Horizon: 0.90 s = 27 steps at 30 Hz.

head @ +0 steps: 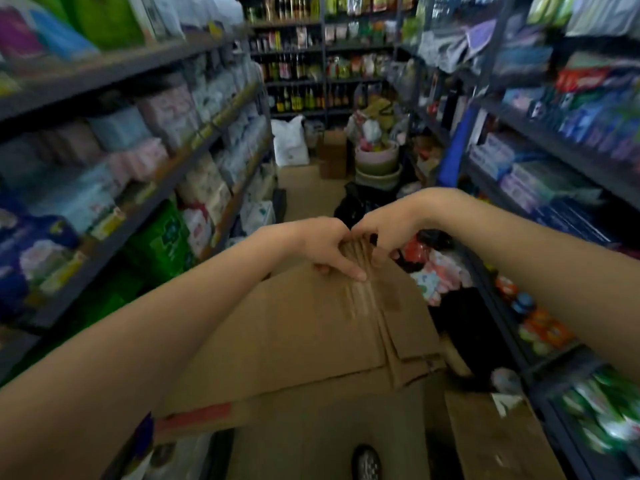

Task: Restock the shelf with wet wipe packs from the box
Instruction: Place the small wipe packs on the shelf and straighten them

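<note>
Both hands, left hand [327,249] and right hand [384,239], pinch the far flap edge of the brown cardboard box [311,341] in the aisle; opening seems underway, next spread flaps; wipe packs unseen

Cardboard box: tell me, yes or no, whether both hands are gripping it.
Yes: the left hand and right hand both pinch the far edge of the cardboard box.

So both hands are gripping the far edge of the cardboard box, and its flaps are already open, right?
Not quite. In the head view both the left hand and right hand do grip the far edge of the cardboard box, but its flaps are closed.
</note>
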Tool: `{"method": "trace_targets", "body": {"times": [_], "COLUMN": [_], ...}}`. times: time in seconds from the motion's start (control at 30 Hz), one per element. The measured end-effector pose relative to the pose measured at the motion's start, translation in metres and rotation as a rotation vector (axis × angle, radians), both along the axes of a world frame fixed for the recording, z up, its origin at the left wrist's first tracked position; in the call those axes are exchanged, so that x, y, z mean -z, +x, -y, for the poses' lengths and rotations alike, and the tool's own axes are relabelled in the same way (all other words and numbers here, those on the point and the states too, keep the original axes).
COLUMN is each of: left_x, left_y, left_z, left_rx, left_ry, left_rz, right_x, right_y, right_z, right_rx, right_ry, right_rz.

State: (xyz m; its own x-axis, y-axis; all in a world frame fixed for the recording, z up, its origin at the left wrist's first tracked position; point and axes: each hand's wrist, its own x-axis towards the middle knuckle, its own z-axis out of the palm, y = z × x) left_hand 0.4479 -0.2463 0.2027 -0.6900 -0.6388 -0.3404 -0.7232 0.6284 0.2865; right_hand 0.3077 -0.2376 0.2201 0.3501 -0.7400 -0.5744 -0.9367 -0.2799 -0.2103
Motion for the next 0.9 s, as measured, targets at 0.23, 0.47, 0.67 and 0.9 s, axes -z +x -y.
{"method": "trace_targets", "body": {"times": [0.23, 0.47, 0.67, 0.9], "left_x": [-0.029, -0.015, -0.018, -0.051], "left_y": [-0.036, -0.024, -0.04, -0.095], "left_z": [0.199, 0.403, 0.607, 0.833], "left_rx": [-0.095, -0.133, -0.04, 0.1], "left_ry": [-0.013, -0.039, -0.065, -0.15], "left_rz": [-0.04, -0.05, -0.095, -0.035], "right_x": [-0.027, -0.027, -0.03, -0.044], "right_y": [-0.047, -0.022, -0.038, -0.096], "right_z": [0.19, 0.397, 0.591, 0.798], "right_rx": [0.073, -0.107, -0.001, 0.169], "right_ry": [0.011, -0.102, -0.138, -0.253], "right_rz": [0.179, 0.055, 0.052, 0.17]}}
